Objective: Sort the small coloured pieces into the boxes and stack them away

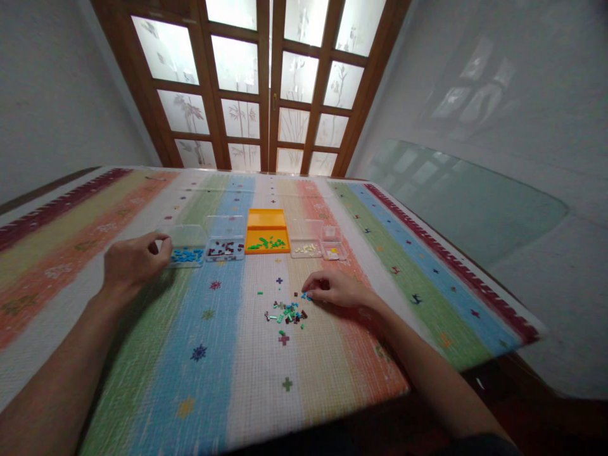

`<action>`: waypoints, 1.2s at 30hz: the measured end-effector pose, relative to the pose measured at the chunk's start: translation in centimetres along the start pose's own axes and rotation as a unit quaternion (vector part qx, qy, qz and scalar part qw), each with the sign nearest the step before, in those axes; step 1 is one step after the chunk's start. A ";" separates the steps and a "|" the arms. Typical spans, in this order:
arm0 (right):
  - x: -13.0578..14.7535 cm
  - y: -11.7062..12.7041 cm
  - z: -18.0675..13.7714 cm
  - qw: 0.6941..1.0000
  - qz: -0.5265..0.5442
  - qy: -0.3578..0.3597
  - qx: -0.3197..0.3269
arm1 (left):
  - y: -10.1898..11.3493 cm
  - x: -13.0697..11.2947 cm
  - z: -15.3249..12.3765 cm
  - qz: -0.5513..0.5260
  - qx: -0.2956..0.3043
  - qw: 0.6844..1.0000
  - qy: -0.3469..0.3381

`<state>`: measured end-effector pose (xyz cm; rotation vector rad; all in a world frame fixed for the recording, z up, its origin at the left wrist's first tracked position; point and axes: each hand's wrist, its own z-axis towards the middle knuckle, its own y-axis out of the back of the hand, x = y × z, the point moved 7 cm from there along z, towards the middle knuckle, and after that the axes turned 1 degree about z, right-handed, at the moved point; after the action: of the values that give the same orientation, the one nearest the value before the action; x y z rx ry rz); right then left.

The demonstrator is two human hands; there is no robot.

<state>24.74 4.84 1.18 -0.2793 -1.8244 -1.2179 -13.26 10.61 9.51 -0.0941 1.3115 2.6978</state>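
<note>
While the left hand is curled at the left edge of a clear box of blue pieces, the right hand is down at the loose parts. Hands well apart.

Left: thumb and index bent toward each other; from where I stand, can't tell if it grips the box, a piece or nothing. Right: low over the surface, fingers drawn in, tips at a few small blue bits; can't tell if one is pinched. A dark brown piece sits just left of those tips.

Mixed pile lies left of the right hand and a bit nearer the person: green, blue, dark brown, loosely spread. Single green piece on its own, further left of the right hand.

Open boxes run in a row rightward from the left hand's fingers: blue-piece box, clear box with brown pieces, orange box with green pieces, clear box with cream pieces, small clear box with some yellow inside, rest too small to read. Last two are just beyond the right hand.

Striped cloth under both hands. Wood-framed doors far beyond them.
</note>
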 end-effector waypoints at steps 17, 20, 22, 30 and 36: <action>0.4 0.1 -0.3 0.996 -0.066 0.043 0.044 | 3.7 -10.9 -4.8 -0.139 -0.195 0.905 -0.352; 0.4 0.1 -0.2 0.998 -0.050 0.040 0.027 | 2.8 -11.7 -5.3 -0.155 -0.159 0.903 -0.368; 0.3 0.1 -0.2 0.998 -0.041 0.034 0.023 | 2.4 -12.1 -5.6 -0.168 -0.140 0.901 -0.375; 0.5 0.3 -0.3 0.999 -0.032 0.016 0.006 | 2.5 -13.2 -6.4 -0.196 -0.126 0.885 -0.403; 0.4 0.3 -0.2 0.999 -0.025 0.015 -0.013 | 2.6 -13.9 -6.8 -0.203 -0.122 0.878 -0.417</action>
<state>24.79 4.71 1.67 -0.2309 -1.7994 -1.2747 0.04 2.29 8.95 0.6240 0.5945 2.1014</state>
